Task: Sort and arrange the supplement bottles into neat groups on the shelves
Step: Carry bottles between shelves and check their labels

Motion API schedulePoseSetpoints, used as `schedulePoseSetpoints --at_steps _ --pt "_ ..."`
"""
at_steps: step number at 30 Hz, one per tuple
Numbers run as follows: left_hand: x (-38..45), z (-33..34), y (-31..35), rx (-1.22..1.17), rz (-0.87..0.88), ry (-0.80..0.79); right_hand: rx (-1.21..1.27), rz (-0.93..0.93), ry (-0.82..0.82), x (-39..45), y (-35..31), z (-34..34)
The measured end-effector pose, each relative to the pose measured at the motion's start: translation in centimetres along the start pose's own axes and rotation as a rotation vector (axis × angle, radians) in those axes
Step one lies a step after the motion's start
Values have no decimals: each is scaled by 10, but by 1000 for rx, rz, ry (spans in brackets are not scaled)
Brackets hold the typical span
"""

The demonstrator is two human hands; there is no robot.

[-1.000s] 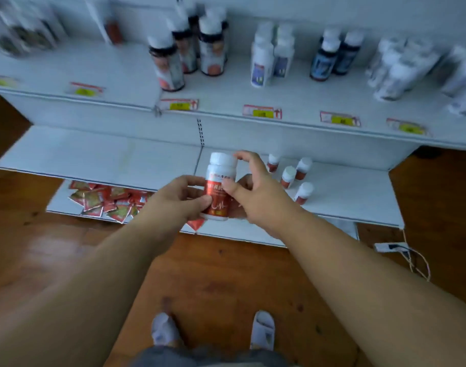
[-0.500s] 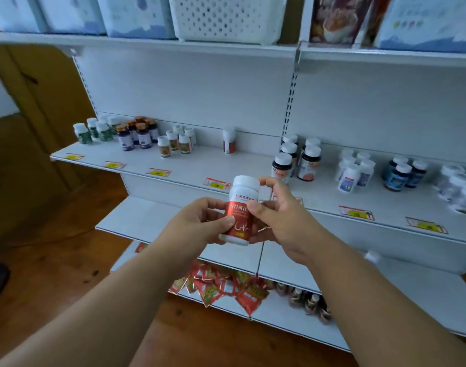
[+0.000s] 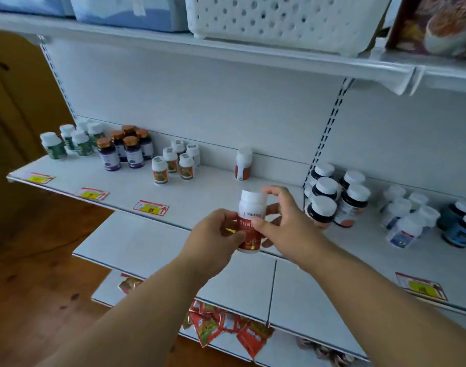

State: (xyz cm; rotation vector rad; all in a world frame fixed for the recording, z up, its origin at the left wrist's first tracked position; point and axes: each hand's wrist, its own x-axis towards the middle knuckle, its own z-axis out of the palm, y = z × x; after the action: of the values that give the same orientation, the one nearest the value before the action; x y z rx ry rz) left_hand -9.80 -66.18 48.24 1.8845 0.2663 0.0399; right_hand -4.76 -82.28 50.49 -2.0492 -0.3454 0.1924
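Note:
I hold a white-capped bottle with a red label [image 3: 251, 221] upright in front of the middle shelf [image 3: 200, 197]. My left hand [image 3: 213, 234] grips its lower left side and my right hand [image 3: 285, 223] its right side. A matching red-label bottle [image 3: 243, 164] stands alone at the back of that shelf. To the left stand green-label bottles [image 3: 67, 141], purple bottles with copper caps [image 3: 126, 152] and small orange-label bottles [image 3: 177, 162]. On the right are dark bottles with white caps [image 3: 335, 197], white bottles [image 3: 406, 218] and blue bottles [image 3: 462, 226].
A white perforated basket [image 3: 279, 19] and blue boxes [image 3: 128, 9] sit on the top shelf. A bare lower shelf [image 3: 152, 247] juts out below my hands. Red sachets [image 3: 226, 327] lie on the bottom shelf. Wooden floor [image 3: 36, 287] is at the left.
My view has swung up from the lower shelves to the middle shelf. Both hands carried the red-label bottle upward and closer to that shelf.

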Motion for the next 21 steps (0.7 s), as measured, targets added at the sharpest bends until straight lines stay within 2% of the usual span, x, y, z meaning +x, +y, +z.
schedulePoseSetpoints --at_steps 7,13,18,21 --pt "129 15 -14 256 69 -9 -162 -25 268 98 36 27" --pt "219 36 -41 232 112 -100 -237 -16 511 175 90 48" --pt "246 43 -46 223 148 -181 -309 -7 588 221 104 42" --pt "257 45 -45 258 169 -243 -331 64 593 238 101 39"
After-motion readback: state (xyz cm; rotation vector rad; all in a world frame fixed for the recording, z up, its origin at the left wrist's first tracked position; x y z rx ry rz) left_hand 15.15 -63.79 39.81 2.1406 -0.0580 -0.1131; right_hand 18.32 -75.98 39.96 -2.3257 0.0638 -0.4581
